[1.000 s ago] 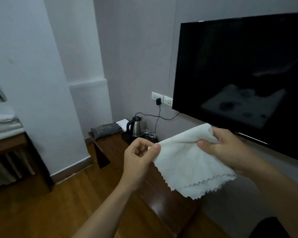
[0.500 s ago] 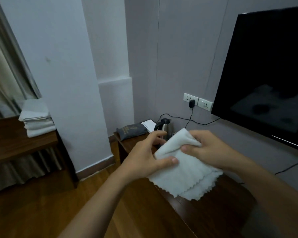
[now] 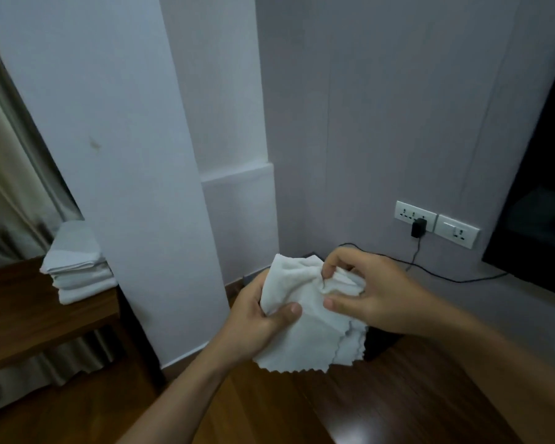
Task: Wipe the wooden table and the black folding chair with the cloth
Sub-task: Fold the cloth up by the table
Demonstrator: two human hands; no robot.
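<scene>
Both hands are engaged on the cloth (image 3: pixel 305 318), held in the air in front of the person, above the near end of the dark wooden worktop (image 3: pixel 407 389) that runs along the wall under the sockets (image 3: pixel 436 223). Left hand (image 3: pixel 257 318): closed on the cloth, thumb pressed across its front face, fingers hidden behind it. Right hand (image 3: pixel 370 294): pinching a bunched upper fold between thumb and forefinger, remaining fingers loosely curled.

Orientation: the cloth hangs roughly upright, long axis running top to bottom, gathered end uppermost, scalloped free edge pointing down toward the worktop. It appears doubled, with two layers showing at the lower right corner. It does not touch the worktop.

Stage, as judged: the cloth is being folded or gathered into a pad; wiping is not yet begun. No black folding chair is in view.

Risks, as judged:
- A loose pad could unfold in the stroke, leaving the trailing edge to drag and smear.
- A black cable (image 3: pixel 446 275) trails along the rear edge of the worktop from a plug (image 3: pixel 418 228); a sweep toward that edge could snag it.
- The cloth hides whatever stands at the far left corner; a blind wipe there could knock something over.

A stack of folded white towels (image 3: pixel 77 267) rests on a separate wooden ledge at left, well apart.
</scene>
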